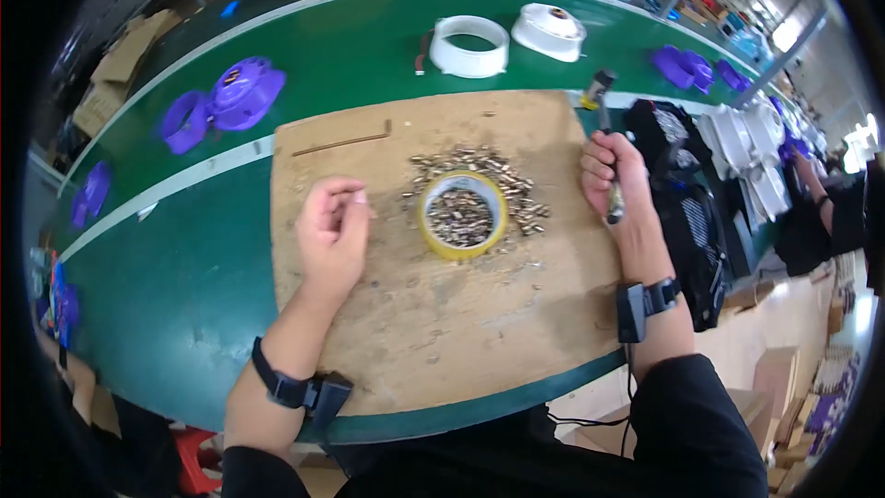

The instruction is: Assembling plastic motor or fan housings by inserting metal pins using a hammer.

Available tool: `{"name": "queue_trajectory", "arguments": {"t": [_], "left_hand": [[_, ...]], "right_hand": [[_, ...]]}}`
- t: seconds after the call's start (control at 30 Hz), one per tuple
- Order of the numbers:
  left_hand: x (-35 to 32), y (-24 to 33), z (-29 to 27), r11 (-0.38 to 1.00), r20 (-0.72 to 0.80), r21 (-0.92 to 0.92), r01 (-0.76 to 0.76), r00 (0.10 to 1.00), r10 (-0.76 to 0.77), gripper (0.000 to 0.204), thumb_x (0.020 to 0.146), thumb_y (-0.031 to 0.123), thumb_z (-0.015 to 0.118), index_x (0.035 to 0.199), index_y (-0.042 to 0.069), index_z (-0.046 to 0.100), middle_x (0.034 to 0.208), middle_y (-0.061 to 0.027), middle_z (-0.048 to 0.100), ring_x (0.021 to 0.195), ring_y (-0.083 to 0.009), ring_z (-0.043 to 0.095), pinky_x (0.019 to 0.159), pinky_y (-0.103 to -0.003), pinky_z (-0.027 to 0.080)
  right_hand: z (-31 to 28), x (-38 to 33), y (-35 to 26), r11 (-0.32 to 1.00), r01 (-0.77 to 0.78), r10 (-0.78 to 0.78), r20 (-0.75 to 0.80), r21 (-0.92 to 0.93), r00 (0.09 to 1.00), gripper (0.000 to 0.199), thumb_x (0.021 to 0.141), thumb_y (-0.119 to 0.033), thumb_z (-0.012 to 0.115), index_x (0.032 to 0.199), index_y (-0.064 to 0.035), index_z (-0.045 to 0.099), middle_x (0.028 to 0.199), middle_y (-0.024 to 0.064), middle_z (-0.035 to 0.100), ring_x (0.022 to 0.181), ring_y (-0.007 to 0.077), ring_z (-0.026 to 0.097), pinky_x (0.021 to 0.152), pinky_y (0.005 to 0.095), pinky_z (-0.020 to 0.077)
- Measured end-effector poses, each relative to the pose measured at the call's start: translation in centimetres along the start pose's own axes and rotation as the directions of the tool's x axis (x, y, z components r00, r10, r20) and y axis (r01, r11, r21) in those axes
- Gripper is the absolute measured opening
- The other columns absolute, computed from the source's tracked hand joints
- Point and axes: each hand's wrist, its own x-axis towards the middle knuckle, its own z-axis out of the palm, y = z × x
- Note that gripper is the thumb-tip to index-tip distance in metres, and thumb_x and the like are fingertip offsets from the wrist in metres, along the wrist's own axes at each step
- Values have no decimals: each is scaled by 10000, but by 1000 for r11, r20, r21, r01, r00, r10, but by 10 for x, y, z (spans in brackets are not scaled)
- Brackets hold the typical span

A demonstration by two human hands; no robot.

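Observation:
My right hand (619, 171) is wrapped round the handle of a small hammer (604, 109), its dark head pointing up beyond the fist. Left of the middle, my left hand (334, 226) hovers over a worn wooden board (396, 341), fingers curled and thumb pressed to them; whatever it pinches is too small to make out. Between the hands, a roll of yellow tape (430, 238) lies flat, its core filled with small metal pins (458, 218). More metal pins (493, 164) are scattered round its far and right sides. An L-shaped rod (343, 143) rests at the board's far left.
Behind the board, a green conveyor belt (369, 55) carries a white ring (470, 57), a white housing (550, 35) and purple housings (247, 92). A black bag (687, 221) and stacked white housings (751, 143) stand at the right. Another person's hand (809, 171) reaches in there.

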Motion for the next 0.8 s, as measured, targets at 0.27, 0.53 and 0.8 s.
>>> {"name": "queue_trajectory", "arguments": {"t": [0.27, 0.53, 0.8], "left_hand": [[-3, 4, -4, 998, 30, -26, 54, 998, -53, 130, 969, -11, 592, 1095, 24, 596, 852, -2, 634, 745, -42, 580, 651, -199, 453], [6, 5, -10, 996, 71, -71, 45, 997, -40, 115, 980, 4, 589, 1095, 17, 585, 845, 12, 619, 719, -13, 556, 615, -181, 424], [14, 6, -17, 998, -5, -39, 49, 999, -50, 115, 990, 16, 584, 1105, 13, 582, 867, -6, 635, 762, -37, 588, 662, -195, 455]], "right_hand": [[7, -6, 4, 992, 75, -87, -120, -102, 989, 244, 982, -184, 546, 769, -140, 435, 609, -45, 383, 451, 80, 368, 358, 227, 332], [9, -4, 14, 960, 71, -141, -246, -272, 959, 77, 964, -187, 566, 993, -122, 538, 650, -45, 433, 473, 76, 405, 371, 226, 342], [-29, 6, 6, 507, 103, -368, -107, -856, 924, 182, 926, -110, 580, 1082, -16, 583, 744, 6, 536, 577, 95, 528, 461, 267, 421]]}}
